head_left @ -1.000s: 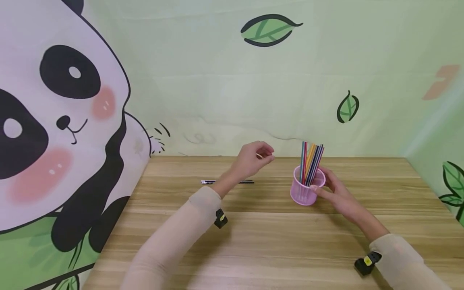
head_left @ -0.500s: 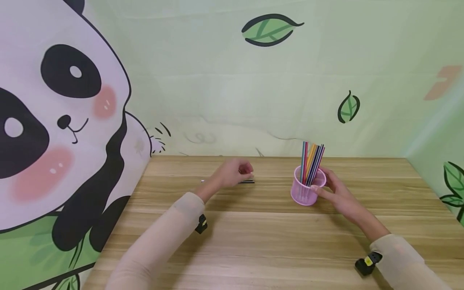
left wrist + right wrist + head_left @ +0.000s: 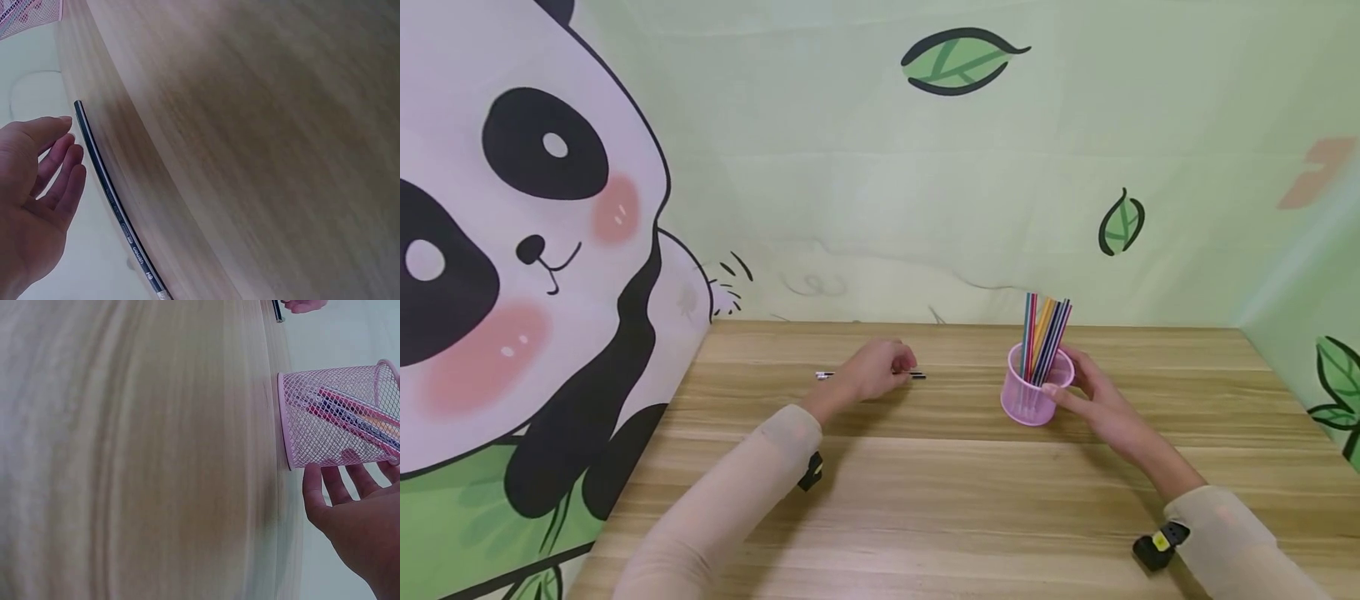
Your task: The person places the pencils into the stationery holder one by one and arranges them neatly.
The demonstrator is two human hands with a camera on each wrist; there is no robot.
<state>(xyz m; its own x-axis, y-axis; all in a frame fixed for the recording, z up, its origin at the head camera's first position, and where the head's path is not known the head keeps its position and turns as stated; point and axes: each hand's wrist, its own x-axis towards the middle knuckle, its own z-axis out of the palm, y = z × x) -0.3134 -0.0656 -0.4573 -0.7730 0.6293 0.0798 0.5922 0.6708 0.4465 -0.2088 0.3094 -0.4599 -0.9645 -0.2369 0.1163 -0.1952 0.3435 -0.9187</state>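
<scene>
Two dark pencils (image 3: 824,376) with pale ends lie side by side on the table, partly covered by my left hand (image 3: 877,368). In the left wrist view, that hand's loosely bent fingers are next to a black pencil (image 3: 107,181) marked HB, and I see nothing held. My right hand (image 3: 1102,403) holds the pink mesh pencil cup (image 3: 1027,405), thumb at the near side and fingers round the far right. The cup stands upright with several coloured pencils (image 3: 1043,333) in it. In the right wrist view, fingertips (image 3: 312,478) touch the mesh wall.
The wood-grain table (image 3: 940,508) ends at a pale green backdrop (image 3: 850,183) behind the cup and pencils. A panda is printed on the backdrop at the left. Each wrist carries a small black camera (image 3: 1159,547).
My left hand has moved left and down from beside the cup to the pencils lying on the table. The right hand and the cup have stayed in place.
</scene>
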